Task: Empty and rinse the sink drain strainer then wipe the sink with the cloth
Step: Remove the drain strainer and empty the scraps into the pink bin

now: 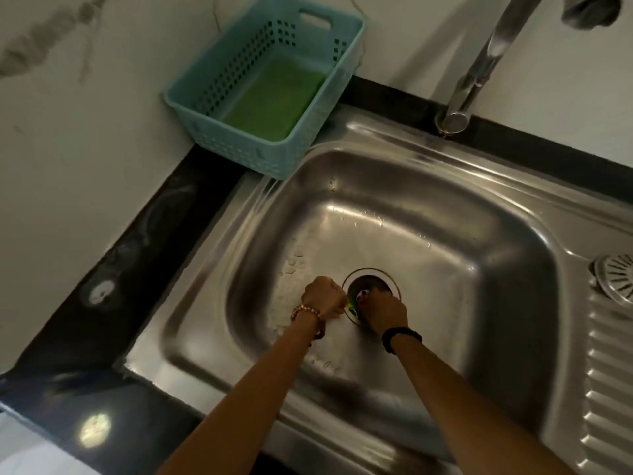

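Both my hands are down in the steel sink (445, 241) at the drain opening (368, 279). My left hand (323, 296) is a closed fist just left of the drain, and a small green and yellow piece (351, 306) sticks out of it. My right hand (386, 311) covers the drain's near right rim with its fingers curled into the hole; whatever it holds is hidden. A round slotted strainer (616, 281) lies on the ribbed drainboard at the right edge. A green cloth (274, 97) lies flat inside the teal basket (212, 132).
The basket stands on the black counter (137, 269) at the sink's far left corner, against the white wall. A chrome tap (479, 63) rises behind the sink, with no water running. Water drops dot the basin's left wall and floor.
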The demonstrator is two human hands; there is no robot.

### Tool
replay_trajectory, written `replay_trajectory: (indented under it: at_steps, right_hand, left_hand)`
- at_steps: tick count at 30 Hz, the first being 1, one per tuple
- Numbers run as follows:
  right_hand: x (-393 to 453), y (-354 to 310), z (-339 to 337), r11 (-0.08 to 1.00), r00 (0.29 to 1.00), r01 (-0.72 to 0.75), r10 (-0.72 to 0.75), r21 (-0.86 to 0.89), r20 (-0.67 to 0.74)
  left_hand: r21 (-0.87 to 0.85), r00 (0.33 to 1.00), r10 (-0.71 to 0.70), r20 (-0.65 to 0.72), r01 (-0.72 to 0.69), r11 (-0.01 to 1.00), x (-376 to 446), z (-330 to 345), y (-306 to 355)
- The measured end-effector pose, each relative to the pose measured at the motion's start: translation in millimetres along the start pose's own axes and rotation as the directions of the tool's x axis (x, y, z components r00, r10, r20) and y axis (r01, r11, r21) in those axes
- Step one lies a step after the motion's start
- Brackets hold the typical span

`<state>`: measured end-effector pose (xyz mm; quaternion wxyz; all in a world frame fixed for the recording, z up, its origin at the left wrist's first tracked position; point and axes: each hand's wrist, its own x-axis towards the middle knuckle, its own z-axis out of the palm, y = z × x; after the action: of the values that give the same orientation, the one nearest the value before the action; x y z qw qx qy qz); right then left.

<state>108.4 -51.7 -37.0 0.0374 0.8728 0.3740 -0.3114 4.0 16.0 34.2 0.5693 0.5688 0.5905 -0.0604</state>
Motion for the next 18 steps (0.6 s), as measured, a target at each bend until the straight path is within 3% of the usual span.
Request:
replay_trajectory:
  at_steps: [4, 8, 10, 12, 14, 18]
  right_hand:
    - [1, 7, 0, 0.993, 1.000, 0.016, -0.016, 0.121, -0.002]
    - [-3, 2, -2, 0.996, 0.997, 0.081, -0.081, -0.042, 0.001]
    - [-15, -3, -9, 0.990, 0.998, 0.060, -0.057, 0.130, -0.023]
    - [-41, -10, -21, 0.875, 0.996, 0.065, -0.030, 0.480, -0.079]
    - [-82, -22, -40, 0.670, 0.992, 0.122, -0.049, 0.732, -0.120]
    - [-189, -48, -67, 0.374, 0.970, 0.223, -0.177, 0.900, -0.167]
  left_hand:
    - [-0.027, 1.000, 0.001, -0.010, -0.001, 1.000, -4, -5, 0]
    - [-0.099, 1.000, 0.014, -0.009, -0.014, 0.995, -18, -10, -7]
    - [-0.114, 0.999, 0.044, -0.021, -0.046, 0.992, -31, -14, -9]
    - [-0.146, 0.995, 0.087, -0.048, -0.093, 0.985, -51, -19, -10]
    - [-0.213, 0.982, 0.158, -0.100, -0.176, 0.961, -79, -30, -11]
    - [-0.228, 0.890, 0.352, -0.291, -0.422, 0.878, -165, -64, -35]
